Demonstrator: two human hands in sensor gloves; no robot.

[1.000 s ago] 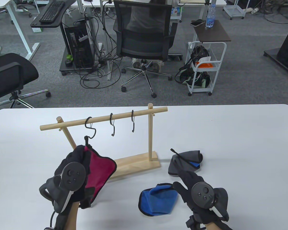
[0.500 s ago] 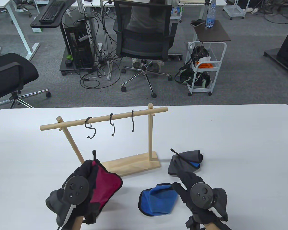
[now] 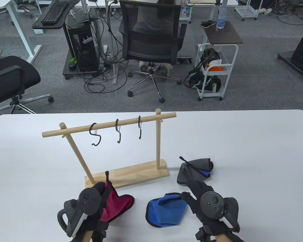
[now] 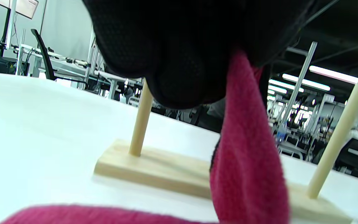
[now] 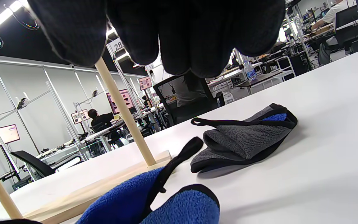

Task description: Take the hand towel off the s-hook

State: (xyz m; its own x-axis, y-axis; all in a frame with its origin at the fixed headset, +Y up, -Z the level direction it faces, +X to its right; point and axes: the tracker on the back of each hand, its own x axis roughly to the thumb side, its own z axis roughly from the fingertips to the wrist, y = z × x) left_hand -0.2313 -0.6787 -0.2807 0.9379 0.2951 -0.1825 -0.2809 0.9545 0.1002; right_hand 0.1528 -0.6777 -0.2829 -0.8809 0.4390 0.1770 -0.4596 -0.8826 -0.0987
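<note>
My left hand [image 3: 97, 201] grips a crimson hand towel [image 3: 117, 205] with black trim, low over the table in front of the wooden rack [image 3: 131, 174]. The towel's black loop [image 3: 107, 175] sticks up free of any hook. In the left wrist view the crimson towel [image 4: 247, 168] hangs from my gloved fingers [image 4: 179, 56]. Three black S-hooks [image 3: 95, 134] hang bare on the rack's bar. My right hand [image 3: 199, 194] rests on the table with nothing in it, beside a blue towel [image 3: 166, 209].
A grey towel [image 3: 195, 170] lies right of the rack base, and also shows in the right wrist view [image 5: 244, 140]. The blue towel [image 5: 154, 202] lies close under my right hand. The white table [image 3: 255, 151] extends to the right.
My left hand has pulled the crimson towel off the leftmost S-hook and carried it down and toward me, close to the table. The right hand has not moved.
</note>
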